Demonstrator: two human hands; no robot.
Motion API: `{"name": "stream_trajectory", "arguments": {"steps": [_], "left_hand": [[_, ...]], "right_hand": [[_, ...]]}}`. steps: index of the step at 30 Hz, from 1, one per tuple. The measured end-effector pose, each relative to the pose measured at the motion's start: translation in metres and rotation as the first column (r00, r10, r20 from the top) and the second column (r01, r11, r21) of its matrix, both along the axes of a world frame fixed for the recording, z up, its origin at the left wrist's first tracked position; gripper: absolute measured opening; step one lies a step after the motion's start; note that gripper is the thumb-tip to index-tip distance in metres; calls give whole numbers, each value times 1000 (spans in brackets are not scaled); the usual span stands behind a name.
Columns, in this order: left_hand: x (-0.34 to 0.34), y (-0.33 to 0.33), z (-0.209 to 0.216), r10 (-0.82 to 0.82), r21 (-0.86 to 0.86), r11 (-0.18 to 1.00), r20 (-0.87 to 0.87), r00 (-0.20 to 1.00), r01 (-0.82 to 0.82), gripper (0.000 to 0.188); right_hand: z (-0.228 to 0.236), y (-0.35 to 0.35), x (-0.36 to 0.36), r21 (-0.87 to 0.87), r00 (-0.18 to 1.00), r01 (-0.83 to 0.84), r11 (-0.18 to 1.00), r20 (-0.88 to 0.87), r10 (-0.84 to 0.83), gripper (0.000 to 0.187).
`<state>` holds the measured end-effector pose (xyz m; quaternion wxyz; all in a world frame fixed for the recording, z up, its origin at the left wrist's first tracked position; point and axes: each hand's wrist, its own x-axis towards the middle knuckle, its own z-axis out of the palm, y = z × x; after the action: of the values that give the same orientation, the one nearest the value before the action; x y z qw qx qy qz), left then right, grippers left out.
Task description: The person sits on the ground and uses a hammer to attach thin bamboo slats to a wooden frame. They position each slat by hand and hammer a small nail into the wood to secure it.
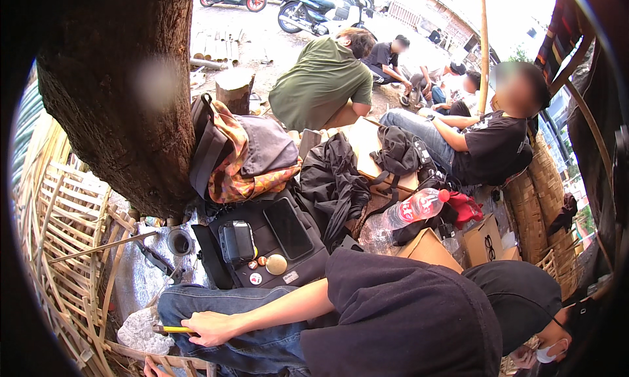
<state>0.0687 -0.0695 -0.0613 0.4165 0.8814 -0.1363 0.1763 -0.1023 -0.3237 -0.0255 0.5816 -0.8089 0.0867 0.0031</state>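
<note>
Neither my left hand nor my right hand can be made out for certain. Across the lower part of the head view leans a person in a black shirt (pixel 406 311) and dark cap. That person's hand (pixel 213 328) is closed round a slim yellow tool (pixel 173 329) with a dark end; its kind is unclear. The tool's end lies by a crumpled clear plastic bag (pixel 141 331), next to a knee in blue jeans (pixel 190 305). A few fingers (pixel 154 367) show at the bottom edge beside a bamboo strip; whose they are, I cannot tell.
A black bag (pixel 308 256) carries a phone (pixel 289 229), a dark case (pixel 237 242) and round badges. Behind it are a patterned backpack (pixel 255 157), a plastic bottle (pixel 416 206) and cardboard boxes (pixel 429 249). A tree trunk (pixel 124 101) and bamboo slats (pixel 72 226) stand left; several people sit beyond.
</note>
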Motion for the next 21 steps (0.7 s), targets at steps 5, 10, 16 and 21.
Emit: {"name": "stream_trajectory", "arguments": {"steps": [5, 10, 16, 21], "left_hand": [[-2, -3, 3, 23, 2, 1000, -38, 999, -23, 23], [-2, -2, 5, 9, -19, 1000, -51, 999, -10, 23], [-3, -5, 6, -10, -19, 1000, -40, 999, 10, 23], [-5, -6, 9, -27, -34, 999, -46, 999, 26, 23]], "right_hand": [[0, -1, 0, 5, 1000, 1, 1000, -1, -1, 30], [-2, 0, 0, -26, 1000, 10, 1000, 6, -10, 31], [-2, 2, 0, -23, 997, 67, 997, 33, -66, 30], [1, 1, 0, -4, 998, 57, 998, 21, -57, 29]]}}
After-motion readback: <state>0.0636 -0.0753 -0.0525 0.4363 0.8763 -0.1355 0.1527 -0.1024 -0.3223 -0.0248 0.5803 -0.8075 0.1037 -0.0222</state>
